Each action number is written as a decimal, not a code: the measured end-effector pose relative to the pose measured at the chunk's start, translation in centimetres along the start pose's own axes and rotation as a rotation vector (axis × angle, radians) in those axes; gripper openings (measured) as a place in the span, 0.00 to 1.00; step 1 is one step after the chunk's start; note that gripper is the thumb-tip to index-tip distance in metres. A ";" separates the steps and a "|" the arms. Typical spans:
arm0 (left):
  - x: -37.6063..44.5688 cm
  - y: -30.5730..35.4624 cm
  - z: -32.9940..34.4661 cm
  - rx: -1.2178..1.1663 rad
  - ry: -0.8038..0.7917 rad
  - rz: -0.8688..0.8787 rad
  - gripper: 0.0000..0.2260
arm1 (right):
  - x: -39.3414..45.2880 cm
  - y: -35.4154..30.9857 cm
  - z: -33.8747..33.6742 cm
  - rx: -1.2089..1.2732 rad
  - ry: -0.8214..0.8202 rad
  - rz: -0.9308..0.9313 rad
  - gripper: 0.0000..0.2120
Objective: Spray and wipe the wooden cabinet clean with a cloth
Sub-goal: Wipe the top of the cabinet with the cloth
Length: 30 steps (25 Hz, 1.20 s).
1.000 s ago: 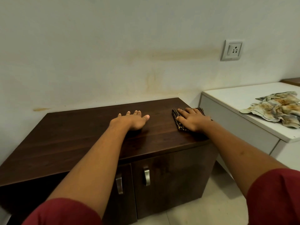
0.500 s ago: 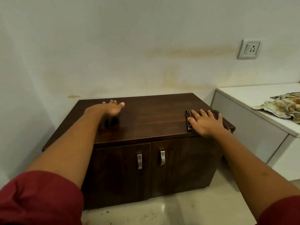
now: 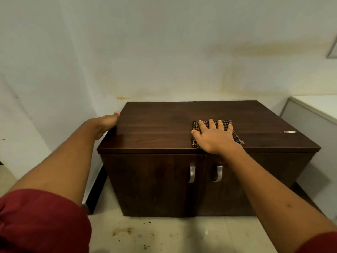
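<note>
The dark wooden cabinet (image 3: 164,128) stands against the stained wall, its two doors shut. A folded brown-and-tan checked cloth (image 3: 196,125) lies on its top near the front, right of centre. My right hand (image 3: 216,136) lies flat on the cloth with fingers spread, pressing it onto the wood. My left hand (image 3: 104,123) rests against the cabinet's left top edge, fingers on the rim, holding nothing. No spray bottle is in view.
Two metal handles (image 3: 192,174) sit at the middle of the doors. A small white mark (image 3: 291,132) shows on the top at the right. A white counter (image 3: 317,106) adjoins on the right. The tiled floor (image 3: 145,232) in front carries dirt specks.
My view has shifted left and back. My right hand slid the cloth from the cabinet's right edge toward the centre. My left hand moved off the top to the left edge.
</note>
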<state>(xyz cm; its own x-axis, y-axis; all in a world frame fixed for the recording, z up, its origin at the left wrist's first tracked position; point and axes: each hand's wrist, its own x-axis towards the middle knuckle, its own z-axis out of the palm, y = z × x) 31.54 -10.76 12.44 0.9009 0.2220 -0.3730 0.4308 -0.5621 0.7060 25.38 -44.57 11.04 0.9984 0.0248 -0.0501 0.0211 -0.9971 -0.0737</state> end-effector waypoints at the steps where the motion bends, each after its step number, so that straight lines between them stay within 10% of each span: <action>1: 0.0 -1.0 -0.6 -0.088 -0.048 -0.024 0.34 | 0.1 -1.5 0.1 0.001 -0.002 -0.034 0.32; 7: 0.2 -5.7 -3.1 -0.263 -0.254 -0.100 0.41 | 0.3 -9.9 0.6 0.002 -0.003 -0.195 0.33; 21: 2.9 -9.5 -4.9 -0.549 -0.178 -0.099 0.44 | 1.2 -27.6 1.5 0.012 -0.045 -0.406 0.31; 30: 0.2 -8.7 -5.0 -0.571 -0.059 -0.053 0.37 | 1.2 -27.4 1.5 0.037 -0.051 -0.439 0.27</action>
<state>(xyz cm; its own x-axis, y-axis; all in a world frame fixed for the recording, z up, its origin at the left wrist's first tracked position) 28.29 -1.85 9.22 0.8799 0.1844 -0.4379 0.4501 -0.0282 0.8925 25.90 -17.13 11.55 0.8916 0.4495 -0.0554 0.4394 -0.8882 -0.1342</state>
